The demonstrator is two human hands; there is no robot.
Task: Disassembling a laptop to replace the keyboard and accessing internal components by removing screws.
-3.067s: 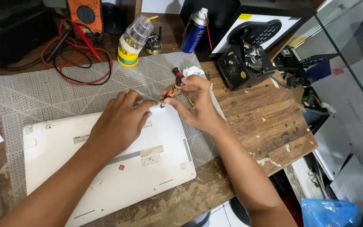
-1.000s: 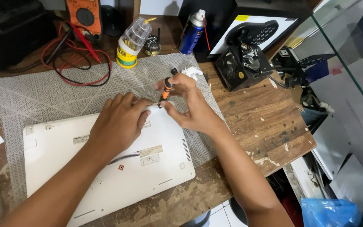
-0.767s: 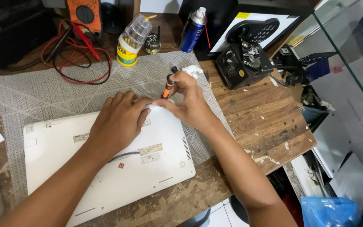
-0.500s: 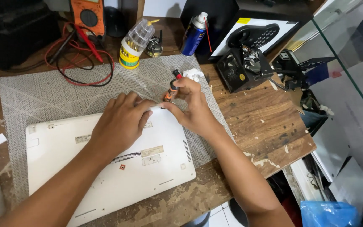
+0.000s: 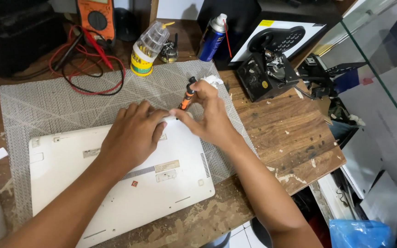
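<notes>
White laptop (image 5: 116, 183) is lying base-up on the worktop's mat under your flat, open left hand (image 5: 132, 135) while your right hand (image 5: 207, 117) is gripping an orange screwdriver (image 5: 187, 96) at its far corner, cover not yet lifted.

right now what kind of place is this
Most likely an electronics repair bench. A white laptop lies underside-up on a grey mat, the right hand holds a small screwdriver at its edge, and an orange multimeter sits behind.
</notes>
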